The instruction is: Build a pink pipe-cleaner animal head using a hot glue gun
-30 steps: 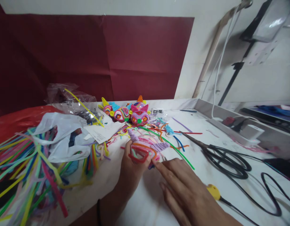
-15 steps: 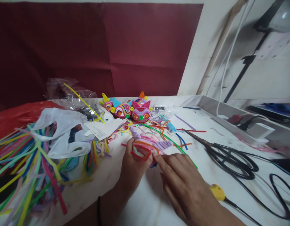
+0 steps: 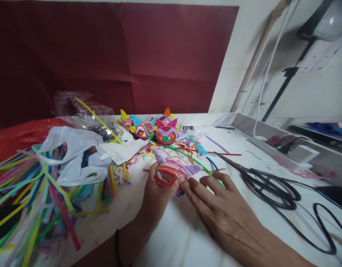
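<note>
My left hand [image 3: 156, 200] is closed around a pink pipe-cleaner animal head [image 3: 171, 163] with purple ears [image 3: 192, 170], in the middle of the head view. A red band [image 3: 168, 182] frames an opening on the side of the head facing me. Pressed to the right end of that band are the thumb side and index fingertip of my right hand [image 3: 218, 204]. Its other fingers fan out above the table, and its thumb is mostly hidden. Behind stand several finished-looking pipe-cleaner animal heads [image 3: 166, 134] in bright colours.
Bundled pipe cleaners [image 3: 34, 200] and a white plastic bag [image 3: 73, 148] lie to the left. Black-handled scissors [image 3: 271, 189] rest on the right, beside a black cable [image 3: 312, 239]. A white card [image 3: 123, 150] and loose pipe cleaners [image 3: 198, 160] are in the centre.
My right hand's fingers have spread and lifted, while its index fingertip stays at the red band. The yellow tool handle at lower right is now hidden behind my right hand.
</note>
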Demonstrator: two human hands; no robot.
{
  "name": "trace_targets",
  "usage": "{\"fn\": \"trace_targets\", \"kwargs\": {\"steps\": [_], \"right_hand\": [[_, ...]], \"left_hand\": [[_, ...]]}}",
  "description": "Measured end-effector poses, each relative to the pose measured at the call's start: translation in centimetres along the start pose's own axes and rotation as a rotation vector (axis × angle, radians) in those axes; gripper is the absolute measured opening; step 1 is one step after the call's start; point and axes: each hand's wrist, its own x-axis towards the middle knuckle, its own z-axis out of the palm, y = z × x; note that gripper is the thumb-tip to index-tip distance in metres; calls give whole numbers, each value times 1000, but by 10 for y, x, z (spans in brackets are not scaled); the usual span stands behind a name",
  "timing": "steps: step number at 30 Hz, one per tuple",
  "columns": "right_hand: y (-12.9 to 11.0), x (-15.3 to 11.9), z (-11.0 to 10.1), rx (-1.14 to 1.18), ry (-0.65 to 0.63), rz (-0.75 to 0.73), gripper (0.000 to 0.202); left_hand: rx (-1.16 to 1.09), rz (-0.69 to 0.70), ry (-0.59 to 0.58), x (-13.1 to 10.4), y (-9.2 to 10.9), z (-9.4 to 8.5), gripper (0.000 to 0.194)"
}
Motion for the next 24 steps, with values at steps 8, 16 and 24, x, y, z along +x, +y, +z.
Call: {"fn": "trace_targets", "kwargs": {"steps": [8,16,24], "right_hand": [[16,1,-3,42,-34,-97,38],[-3,3,-4,656,229,497,12],[-10,19,15,892,340,922,57]], "left_hand": [[-64,-60,-5,1,0,1,46],[-8,-41,64,1,6,2,58],[-13,-30,61,-1,1,0,62]]}}
